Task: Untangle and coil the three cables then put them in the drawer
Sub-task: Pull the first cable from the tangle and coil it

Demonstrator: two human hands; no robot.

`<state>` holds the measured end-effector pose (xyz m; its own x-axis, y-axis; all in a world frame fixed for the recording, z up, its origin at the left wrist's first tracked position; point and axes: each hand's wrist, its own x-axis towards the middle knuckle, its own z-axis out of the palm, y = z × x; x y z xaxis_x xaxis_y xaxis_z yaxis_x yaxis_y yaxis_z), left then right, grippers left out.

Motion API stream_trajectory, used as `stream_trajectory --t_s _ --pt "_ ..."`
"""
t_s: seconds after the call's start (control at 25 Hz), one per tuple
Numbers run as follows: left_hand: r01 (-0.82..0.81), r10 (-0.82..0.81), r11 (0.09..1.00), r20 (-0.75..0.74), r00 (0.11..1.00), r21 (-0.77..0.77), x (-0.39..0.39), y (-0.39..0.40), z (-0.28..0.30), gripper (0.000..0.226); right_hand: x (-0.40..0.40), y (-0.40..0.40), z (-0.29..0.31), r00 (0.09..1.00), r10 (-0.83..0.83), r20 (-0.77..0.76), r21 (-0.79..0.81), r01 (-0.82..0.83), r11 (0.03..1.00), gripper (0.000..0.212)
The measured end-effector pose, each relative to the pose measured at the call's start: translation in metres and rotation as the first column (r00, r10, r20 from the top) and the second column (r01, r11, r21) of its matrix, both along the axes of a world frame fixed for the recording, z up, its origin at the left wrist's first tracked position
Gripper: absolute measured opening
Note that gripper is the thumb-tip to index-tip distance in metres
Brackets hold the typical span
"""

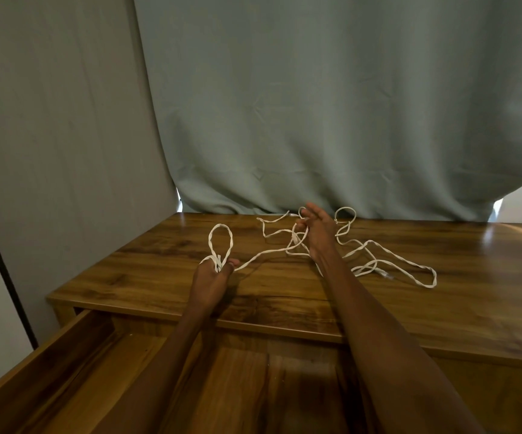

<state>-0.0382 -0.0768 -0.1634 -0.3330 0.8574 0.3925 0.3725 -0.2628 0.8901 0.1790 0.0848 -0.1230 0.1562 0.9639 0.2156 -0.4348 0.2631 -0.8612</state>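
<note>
While the left hand (211, 277) pinches a loop of thin white cable (221, 242) at nine o'clock, the right hand (317, 231), fingers hooked, grips the tangled white cables (375, 261) on the glossy wooden bench (441, 308).

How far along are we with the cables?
Early. Done: the drawer is open, with no cable visible in it. In hand: the left hand grips a first loop of white cable; the right hand feeds its strand. Left: the tangle on the table still needs separating, coiling, stowing.
</note>
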Motion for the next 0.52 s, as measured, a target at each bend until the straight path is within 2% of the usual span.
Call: stream_trajectory --t_s 0.12,0.28,0.44,0.48,0.52 --pt "0.009 -0.009 1.000 -0.024 1.000 0.015 0.006 -0.004 0.002 0.017 -0.006 -0.003 0.004 0.991 -0.056 0.121 0.103 0.044 0.994 0.049" --pt "0.053 -0.054 0.998 0.058 0.997 0.020 0.007 -0.011 0.007 0.017 -0.005 -0.013 0.012 0.947 -0.193 0.258 0.274 0.119 0.954 0.038" --pt "0.058 -0.060 0.998 0.060 0.996 0.032 0.003 -0.011 0.006 0.020 -0.001 -0.006 0.009 0.749 -0.331 0.573 0.312 0.174 0.934 0.043" --pt "0.069 -0.071 0.997 0.092 0.993 0.028 0.002 -0.011 0.005 0.022 0.000 -0.005 0.009 0.755 -0.333 0.565 0.294 0.192 0.936 0.042" --pt "0.093 -0.096 0.995 0.148 0.984 0.025 0.001 -0.011 0.004 0.023 0.000 -0.006 0.009 0.814 -0.316 0.488 0.263 0.208 0.942 0.042"
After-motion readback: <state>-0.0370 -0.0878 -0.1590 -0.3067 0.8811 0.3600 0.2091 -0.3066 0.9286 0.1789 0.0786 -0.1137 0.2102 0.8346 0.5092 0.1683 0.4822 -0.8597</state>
